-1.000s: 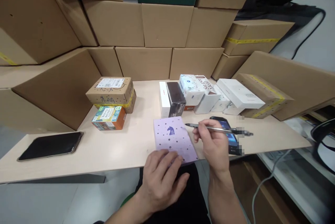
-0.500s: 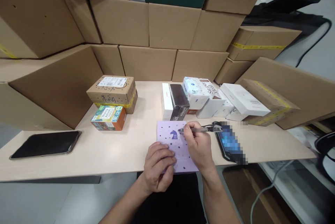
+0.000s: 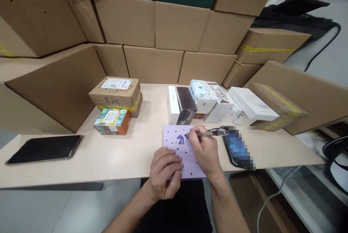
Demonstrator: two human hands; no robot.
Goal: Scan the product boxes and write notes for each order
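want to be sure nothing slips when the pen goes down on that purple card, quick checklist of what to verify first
1. Left hand presses the near edge of the purple card: ok.
2. Right hand grips the pen: ok.
3. Pen tip sits over the card by the horse print: ok; whether it touches, cannot tell.
4. Card fully on the table: not ok, its near edge overhangs.
5. Phone beside the right hand, close to the wrist: not ok, tight.
6. Boxes behind the card stand apart from it: ok.
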